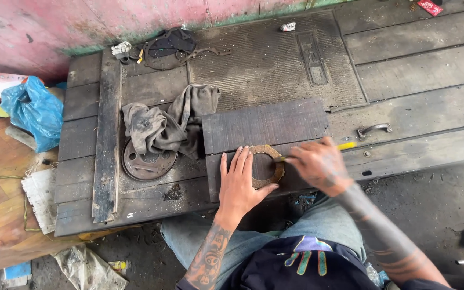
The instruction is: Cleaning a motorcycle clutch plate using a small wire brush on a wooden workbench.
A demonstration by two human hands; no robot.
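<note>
Pressing flat, open left hand (pixel 239 182) on brown ring (pixel 267 166), you are gripping yellow pen (pixel 345 145) in right hand (pixel 318 164) fingers atop dark sheet (pixel 264 126).

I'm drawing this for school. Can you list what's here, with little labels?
left hand: left hand flat on a brown ring-shaped flat piece, pressing it down
right hand: right hand holding a thin yellow-handled tool at the ring's edge
under the ring: dark ridged rectangular sheet
work surface: worn dark wooden platform
nearby: dirty grey rag over a rusty round metal disc
far left: blue plastic bag
</note>
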